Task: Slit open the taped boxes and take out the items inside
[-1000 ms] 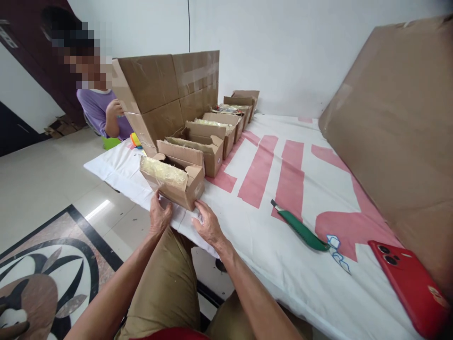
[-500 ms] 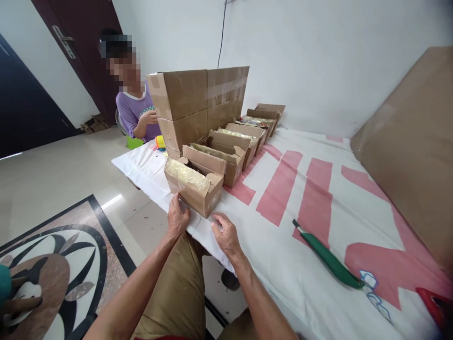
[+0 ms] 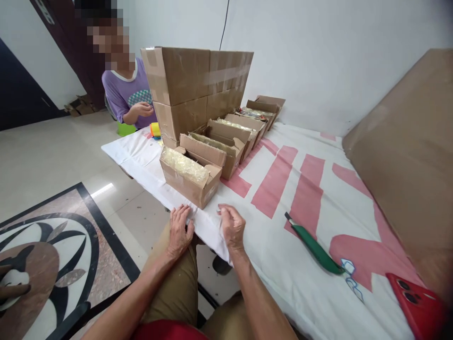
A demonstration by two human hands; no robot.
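My left hand (image 3: 180, 231) rests at the table's front edge, fingers stretched out and holding nothing. My right hand (image 3: 232, 226) is on the cloth just right of it, fingers curled and thumb drawn in; whether something small sits at the fingertips I cannot make out. Just beyond both hands, apart from them, stands the nearest cardboard box (image 3: 182, 185). Its flap is up at the back, and crinkled yellowish clear plastic wrap (image 3: 186, 165) fills its front part. To the right lies a utility knife (image 3: 314, 248) with a green handle and a dark blade end.
More open boxes (image 3: 231, 160) run in a row toward the wall, beside a stack of taped cartons (image 3: 186, 75). A person in a purple shirt (image 3: 122, 97) sits behind the stack. A red phone (image 3: 417, 307) lies at right, near a large cardboard sheet (image 3: 399, 156).
Both hands have come away from the nearest box, the left back to the table edge. My right fingers have curled in. The view has shifted, showing more of the red phone.
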